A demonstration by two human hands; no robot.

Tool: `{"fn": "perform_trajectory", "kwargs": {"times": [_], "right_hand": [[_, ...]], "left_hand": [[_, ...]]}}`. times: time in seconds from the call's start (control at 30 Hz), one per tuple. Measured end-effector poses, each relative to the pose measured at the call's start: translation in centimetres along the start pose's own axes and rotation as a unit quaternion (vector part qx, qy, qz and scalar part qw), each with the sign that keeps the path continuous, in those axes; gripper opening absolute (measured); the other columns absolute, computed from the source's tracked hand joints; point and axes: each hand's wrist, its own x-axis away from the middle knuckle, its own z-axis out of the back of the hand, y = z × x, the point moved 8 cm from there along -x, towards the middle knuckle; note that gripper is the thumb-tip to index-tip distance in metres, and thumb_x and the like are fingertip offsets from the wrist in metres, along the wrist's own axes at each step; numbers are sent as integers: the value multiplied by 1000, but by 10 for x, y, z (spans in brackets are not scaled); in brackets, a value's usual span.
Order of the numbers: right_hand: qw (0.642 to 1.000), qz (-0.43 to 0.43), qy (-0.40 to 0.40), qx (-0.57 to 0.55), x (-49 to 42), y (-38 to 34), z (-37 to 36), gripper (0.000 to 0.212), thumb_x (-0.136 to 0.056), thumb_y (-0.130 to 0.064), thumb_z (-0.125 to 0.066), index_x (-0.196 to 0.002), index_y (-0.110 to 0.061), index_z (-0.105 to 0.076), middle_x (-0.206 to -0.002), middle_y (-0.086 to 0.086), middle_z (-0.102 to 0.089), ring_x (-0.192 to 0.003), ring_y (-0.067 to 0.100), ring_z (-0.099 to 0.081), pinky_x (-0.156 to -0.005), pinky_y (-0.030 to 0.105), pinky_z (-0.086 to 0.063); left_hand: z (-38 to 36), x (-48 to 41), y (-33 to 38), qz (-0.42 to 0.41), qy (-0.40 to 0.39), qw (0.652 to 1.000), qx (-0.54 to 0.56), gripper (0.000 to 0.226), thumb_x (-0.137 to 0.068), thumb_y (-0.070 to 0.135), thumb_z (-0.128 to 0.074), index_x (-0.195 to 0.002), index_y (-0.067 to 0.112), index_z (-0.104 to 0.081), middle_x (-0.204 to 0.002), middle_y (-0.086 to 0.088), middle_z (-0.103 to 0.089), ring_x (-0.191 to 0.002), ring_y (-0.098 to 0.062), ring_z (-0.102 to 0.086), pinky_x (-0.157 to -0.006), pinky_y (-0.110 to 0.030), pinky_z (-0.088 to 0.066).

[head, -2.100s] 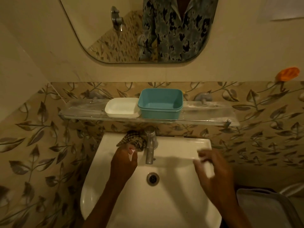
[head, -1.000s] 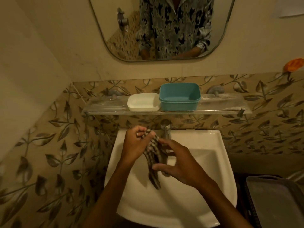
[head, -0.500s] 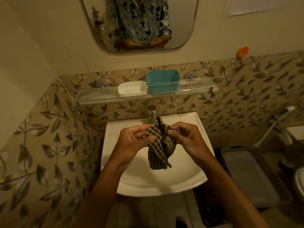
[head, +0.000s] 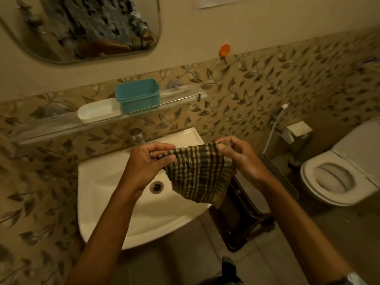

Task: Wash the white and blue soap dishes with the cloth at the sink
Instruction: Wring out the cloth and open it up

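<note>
Brown-and-cream checked cloth (head: 201, 171) is hanging spread between the two hands, above the right side of the sink (head: 107, 182) and partly past its rim. The left hand (head: 148, 163) is pinching one top corner, with its thumb and curled fingers bunching the fabric. The right hand (head: 244, 159) is gripping the opposite corner between thumb and bent fingertips. Both hands are closing narrowly on the cloth and nothing else. Holding it by two corners is letting it fall open. This is probably to flatten it or find a clean face before it is wetted or folded into a pad.

Both task dishes are sitting untouched on the glass shelf (head: 181, 95) above the basin, well apart from the hands. The white soap dish (head: 96, 111) is lying low on the left. The deeper blue soap dish (head: 137, 97) is standing just beside it on the right, and the two seem to be touching. They are within easy reach of the tap (head: 138, 136), which is standing just behind the left hand. No water appears to be running, and the bowl around the drain (head: 156, 187) is looking dry, though the dim light is making that hard to judge. Washing is therefore not yet underway. A toilet (head: 337, 177) is standing off to the right.
</note>
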Motion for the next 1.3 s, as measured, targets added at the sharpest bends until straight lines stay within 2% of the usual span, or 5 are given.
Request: {"fn": "perform_trajectory", "kwargs": {"times": [0.53,0.67,1.0,1.17,1.3], "right_hand": [[968,-17,-59,242,-59,143,238,10,-81,-10,-73,-77,-5,-65,-76,9,-66,-72,21,-62,-65,37,-48],[940,-78,-93,319,-76,220,281,10,-78,-9,-73,-75,-8,-63,-73,12,-65,-70,25,-61,-66,45,-50],[942,-59,-30,328,-143,298,351,16,-78,1,-64,-71,-12,-60,-69,7,-63,-63,18,-57,-60,32,-46],[943,-54,6,328,-182,307,370,14,-79,0,-64,-76,-14,-63,-67,-3,-58,-58,1,-50,-56,21,-40],[948,-51,41,312,-186,338,379,17,-75,5,-60,-76,-11,-66,-73,6,-67,-66,16,-61,-60,28,-47]], "left_hand": [[-243,-100,-127,112,-49,980,-154,33,-76,12,-76,-108,8,-69,-103,-4,-71,-90,-12,-69,-79,-24,-55],[-310,-125,-176,109,-99,963,-226,41,-73,42,-64,-84,5,-76,-91,-8,-74,-75,2,-66,-64,-5,-44],[-378,-221,-213,92,-79,941,-317,20,-90,18,-60,-83,3,-71,-75,-2,-63,-61,-6,-52,-58,-23,-36],[-391,-264,-217,88,-38,940,-328,14,-90,8,-58,-89,2,-71,-82,-5,-62,-75,-14,-55,-54,-9,-33],[-403,-263,-239,53,-24,945,-323,11,-85,4,-62,-85,3,-73,-79,-8,-68,-72,-13,-55,-60,-21,-35]]}}
